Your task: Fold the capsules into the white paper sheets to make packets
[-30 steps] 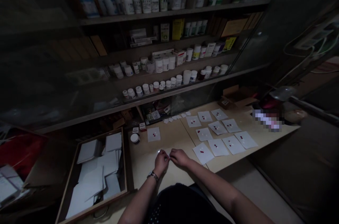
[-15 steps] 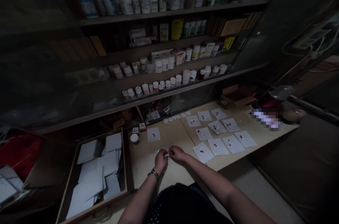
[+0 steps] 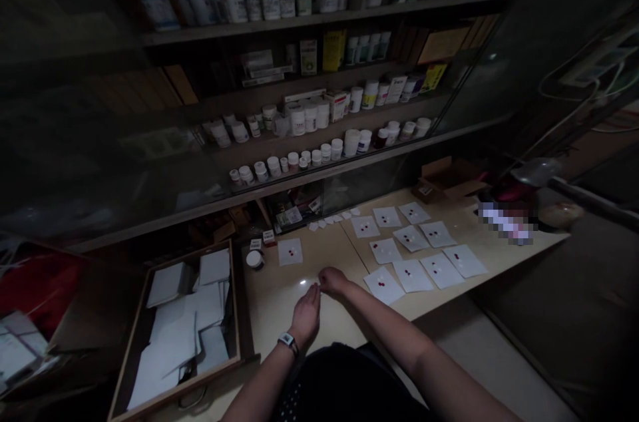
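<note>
My left hand (image 3: 305,313), with a watch (image 3: 287,339) on its wrist, has its fingers straight and pressed together. Against its fingertips, my right hand (image 3: 332,280) is curled in a pinch. Only a sliver of a small folded white paper shows between the two hands; the fingers hide the rest. Just beyond them lies a flat square paper (image 3: 290,252) with a few red and white pills on it. To the right, several more such papers (image 3: 383,285) lie in rows, each with small pills.
An open drawer (image 3: 234,315) of white paper sheets is at my left. A white-lidded jar (image 3: 254,259) and small boxes (image 3: 268,237) stand beside it. Small folded packets (image 3: 331,219) line the back. Shelves (image 3: 319,176) of bottles rise behind; a cardboard box (image 3: 449,177) sits back right.
My left hand has turned and straightened its fingers, and the white paper between my hands is now mostly covered. My right hand has moved slightly up. The view has shifted a little.
</note>
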### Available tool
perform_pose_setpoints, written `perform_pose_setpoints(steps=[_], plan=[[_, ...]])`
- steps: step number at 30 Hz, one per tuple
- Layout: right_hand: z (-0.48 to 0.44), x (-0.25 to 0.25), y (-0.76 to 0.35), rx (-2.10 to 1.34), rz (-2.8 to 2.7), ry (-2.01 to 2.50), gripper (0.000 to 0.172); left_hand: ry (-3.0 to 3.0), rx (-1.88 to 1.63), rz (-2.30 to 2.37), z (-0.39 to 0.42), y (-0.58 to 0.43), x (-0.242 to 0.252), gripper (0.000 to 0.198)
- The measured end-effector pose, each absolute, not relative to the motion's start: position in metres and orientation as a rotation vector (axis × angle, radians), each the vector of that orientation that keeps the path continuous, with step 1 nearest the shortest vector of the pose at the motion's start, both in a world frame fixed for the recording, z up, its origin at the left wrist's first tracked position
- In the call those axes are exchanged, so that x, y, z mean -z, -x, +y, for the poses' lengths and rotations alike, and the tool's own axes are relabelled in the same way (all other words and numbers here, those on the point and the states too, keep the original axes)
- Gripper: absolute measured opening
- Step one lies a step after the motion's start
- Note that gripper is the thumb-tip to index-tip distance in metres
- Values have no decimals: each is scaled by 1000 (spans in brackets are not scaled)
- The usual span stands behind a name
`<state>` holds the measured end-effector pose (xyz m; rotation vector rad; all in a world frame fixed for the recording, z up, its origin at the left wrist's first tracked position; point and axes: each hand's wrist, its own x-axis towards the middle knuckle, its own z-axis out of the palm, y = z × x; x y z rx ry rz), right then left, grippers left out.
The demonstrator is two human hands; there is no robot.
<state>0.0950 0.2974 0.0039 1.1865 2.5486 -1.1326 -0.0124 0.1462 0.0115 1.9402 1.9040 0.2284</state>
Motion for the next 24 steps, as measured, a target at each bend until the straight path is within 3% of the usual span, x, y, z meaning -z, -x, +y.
perform_pose_setpoints(steps=[7, 10, 14, 24], plan=[[295, -7, -106, 1230, 2610, -1182, 16, -2037, 88, 1852, 139, 17, -13, 63], [289, -7, -116, 1279, 2672, -1211, 22, -2005, 83, 1860, 139, 17, -14, 65], [280, -10, -122, 1299, 2713, -1177, 17, -1968, 56, 1851, 141, 16, -17, 64], [288, -28, -100, 1019, 2613, -1161, 14, -1871, -99, 1863, 148, 15, -39, 59]])
